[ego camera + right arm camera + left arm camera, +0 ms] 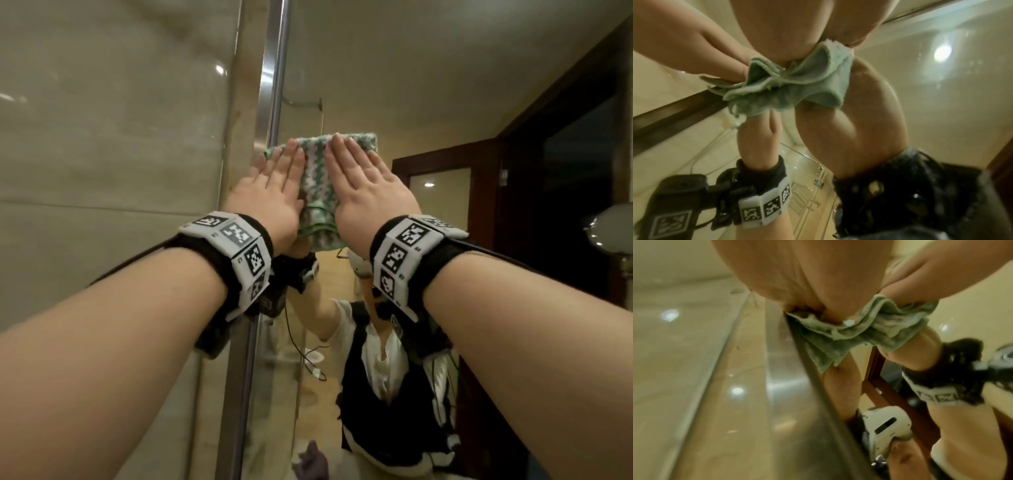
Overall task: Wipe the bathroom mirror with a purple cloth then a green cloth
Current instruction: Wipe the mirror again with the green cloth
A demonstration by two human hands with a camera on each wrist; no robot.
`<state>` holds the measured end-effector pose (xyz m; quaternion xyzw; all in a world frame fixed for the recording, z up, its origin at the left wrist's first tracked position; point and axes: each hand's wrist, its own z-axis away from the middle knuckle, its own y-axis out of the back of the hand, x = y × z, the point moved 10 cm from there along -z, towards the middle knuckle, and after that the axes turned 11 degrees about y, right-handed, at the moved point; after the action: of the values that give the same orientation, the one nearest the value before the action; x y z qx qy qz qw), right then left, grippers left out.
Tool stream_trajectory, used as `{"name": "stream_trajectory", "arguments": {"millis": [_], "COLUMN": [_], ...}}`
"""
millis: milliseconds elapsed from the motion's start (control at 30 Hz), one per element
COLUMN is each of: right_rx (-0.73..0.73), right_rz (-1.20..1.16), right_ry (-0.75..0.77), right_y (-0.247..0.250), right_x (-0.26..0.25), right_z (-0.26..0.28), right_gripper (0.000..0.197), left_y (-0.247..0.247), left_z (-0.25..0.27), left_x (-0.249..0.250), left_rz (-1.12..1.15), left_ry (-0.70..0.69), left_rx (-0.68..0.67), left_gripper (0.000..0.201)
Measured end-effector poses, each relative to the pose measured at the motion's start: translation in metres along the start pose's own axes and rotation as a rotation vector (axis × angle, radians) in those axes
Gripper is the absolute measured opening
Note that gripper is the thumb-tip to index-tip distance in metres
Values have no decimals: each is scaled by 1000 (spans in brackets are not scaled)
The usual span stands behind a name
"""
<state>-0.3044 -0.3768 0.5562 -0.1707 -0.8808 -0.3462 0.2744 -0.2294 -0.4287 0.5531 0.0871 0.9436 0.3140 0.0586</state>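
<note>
Beige marble wall (102,154) on the left, a brushed metal frame strip (272,85) running up beside it, and the bathroom mirror (428,85) filling everything to the right of that. You've got both arms raised and both palms flat on the green cloth (317,178), a folded green-and-white striped pad pressed against the glass close to the mirror's left edge, right by the metal strip.

Your left hand (270,195) covers the cloth's left side, fingers straight and together, pointing up. Your right hand (368,185) covers the right side the same way, fingers straight, no curl around the fabric. So it's a flat press from both, not a grasp.

From the wrist views, the cloth's lower folds bunch out from under your palms, soft and rumpled.

In the reflection you can see your own arms and a dark wooden door frame (486,150) far right. Low in the glass, a purple cloth (313,460) lies crumpled, well apart from your hands.
</note>
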Motion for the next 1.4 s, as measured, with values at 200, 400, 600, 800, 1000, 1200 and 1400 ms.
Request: {"name": "stream_trajectory", "arguments": {"millis": [200, 400, 600, 800, 1000, 1200, 1400], "right_rx": [-88, -109, -144, -148, -151, -223, -298], "right_rz": [0, -6, -48, -113, -149, -88, -50], "right_ry": [-34, -71, -129, -196, -261, -386, -457], "right_y": [-7, -11, -16, -22, -28, -43, -52], "right_x": [3, 21, 59, 105, 160, 219, 254], "right_z": [-1, 27, 66, 116, 175, 249, 298], "right_gripper": [64, 63, 64, 63, 64, 68, 70], "left_y": [2, 4, 16, 38, 62, 87, 103], "left_z": [7, 16, 25, 36, 50, 75, 96], "left_x": [7, 37, 88, 149, 219, 305, 361], "left_rz": [-14, 31, 57, 25, 51, 85, 70], "left_ry": [-12, -55, -107, -173, -250, -376, -449], "left_rx": [-67, -98, -120, -36, 24, 106, 137], "left_gripper": [62, 65, 69, 68, 70, 68, 69]}}
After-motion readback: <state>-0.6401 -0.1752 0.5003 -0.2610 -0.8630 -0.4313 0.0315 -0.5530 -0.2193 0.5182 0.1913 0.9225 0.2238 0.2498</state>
